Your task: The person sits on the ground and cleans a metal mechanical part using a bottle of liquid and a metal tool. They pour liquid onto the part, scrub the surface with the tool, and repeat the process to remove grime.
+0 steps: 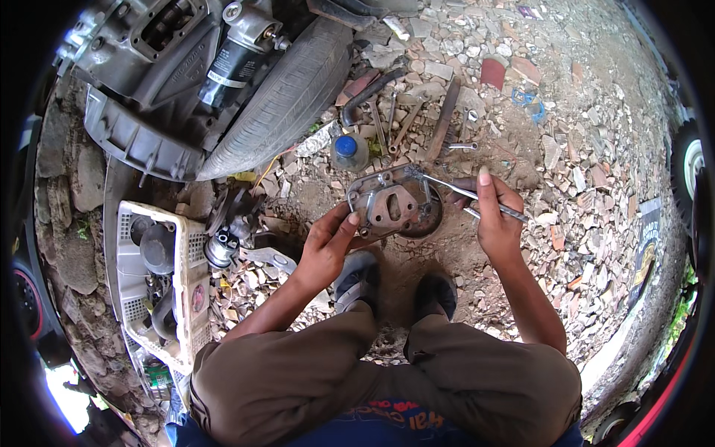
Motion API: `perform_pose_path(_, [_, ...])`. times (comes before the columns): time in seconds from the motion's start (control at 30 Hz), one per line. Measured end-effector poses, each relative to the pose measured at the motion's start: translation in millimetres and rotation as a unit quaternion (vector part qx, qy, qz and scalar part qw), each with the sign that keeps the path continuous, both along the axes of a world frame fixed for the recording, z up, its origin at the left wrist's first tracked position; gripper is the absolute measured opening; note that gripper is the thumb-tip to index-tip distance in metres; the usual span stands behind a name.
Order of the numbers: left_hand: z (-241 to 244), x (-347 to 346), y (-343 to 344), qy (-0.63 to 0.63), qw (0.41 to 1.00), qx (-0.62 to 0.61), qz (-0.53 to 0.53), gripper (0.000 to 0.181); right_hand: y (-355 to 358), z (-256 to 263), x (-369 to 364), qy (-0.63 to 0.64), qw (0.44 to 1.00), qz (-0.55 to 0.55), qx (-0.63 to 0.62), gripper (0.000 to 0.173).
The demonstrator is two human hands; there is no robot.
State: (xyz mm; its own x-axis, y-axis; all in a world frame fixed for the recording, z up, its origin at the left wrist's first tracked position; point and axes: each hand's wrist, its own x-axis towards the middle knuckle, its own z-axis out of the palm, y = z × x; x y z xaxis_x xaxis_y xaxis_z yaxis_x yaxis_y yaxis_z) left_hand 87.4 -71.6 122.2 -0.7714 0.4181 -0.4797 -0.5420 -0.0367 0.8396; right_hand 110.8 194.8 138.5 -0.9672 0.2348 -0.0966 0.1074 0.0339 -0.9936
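Observation:
My left hand (330, 234) grips the near left edge of a flat metal engine cover (385, 208), which has bolt holes and an oval slot. In my right hand (499, 215) is a thin twisted-wire brush (463, 193). Its dark bristle tip lies at the cover's far right edge; whether it touches cannot be told. A second thin metal piece shows below the brush handle near my fingers. Beneath the cover, partly hidden by it, a round dark pan (431, 223) rests on the ground. Just beyond stands a clear jar with a blue cap (346, 146).
Several wrenches (410, 124) and a wooden-handled wire brush (445, 120) lie on the rubble beyond the cover. To the far left are a tyre (285, 100) and an engine block (145, 84) with an oil filter (229, 72). A white plastic crate (187, 290) holds parts at left.

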Motion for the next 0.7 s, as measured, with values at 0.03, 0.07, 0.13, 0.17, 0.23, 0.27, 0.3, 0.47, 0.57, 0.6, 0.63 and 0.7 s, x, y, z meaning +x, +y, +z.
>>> perform_pose_path(0.03, [-1, 0, -1, -0.006, 1.0, -0.002, 0.002, 0.037, -4, -1, 3, -0.005, 1.0, 0.011, -0.027, 0.046])
perform_pose_path(0.07, [-2, 0, -3, -0.011, 1.0, -0.005, 0.004, 0.038, -11, 0, 6, -0.01, 0.998, 0.022, -0.053, 0.046])
perform_pose_path(0.13, [4, 2, 5, -0.007, 0.999, 0.013, 0.043, 0.039, -17, 3, 8, -0.019, 0.997, 0.03, -0.073, 0.047])
perform_pose_path(0.17, [6, 2, 6, -0.001, 0.999, 0.01, 0.039, 0.039, -14, 2, 6, -0.016, 0.997, 0.02, -0.073, 0.047])
perform_pose_path(0.23, [7, 1, 3, 0.014, 0.999, -0.001, 0.031, 0.039, -8, -2, 1, -0.005, 0.997, 0.0, -0.078, 0.047])
perform_pose_path(0.27, [6, 1, 2, -0.006, 0.999, 0.013, 0.037, 0.038, -7, -1, 2, -0.007, 0.997, 0.004, -0.072, 0.048])
perform_pose_path(0.3, [5, 0, 0, -0.003, 0.999, 0.013, 0.029, 0.038, -7, 0, 4, -0.014, 0.998, 0.017, -0.066, 0.048])
perform_pose_path(0.47, [8, -1, -2, -0.01, 0.999, 0.043, 0.029, 0.039, 9, 10, 1, -0.002, 1.0, 0.014, -0.012, 0.047])
perform_pose_path(0.57, [6, -3, 0, -0.023, 0.998, 0.049, 0.031, 0.032, 1, 8, 7, 0.007, 0.999, 0.026, -0.02, 0.044])
perform_pose_path(0.6, [4, -4, -1, -0.033, 0.996, 0.067, 0.047, 0.032, -10, 9, 12, 0.004, 0.999, 0.02, -0.046, 0.042])
perform_pose_path(0.63, [0, -5, -3, -0.043, 0.994, 0.085, 0.062, 0.032, -8, 6, 14, 0.003, 0.999, 0.027, -0.019, 0.041])
perform_pose_path(0.7, [-1, -6, -3, -0.05, 0.988, 0.115, 0.092, 0.033, -5, 1, 17, 0.002, 0.999, 0.039, 0.034, 0.04])
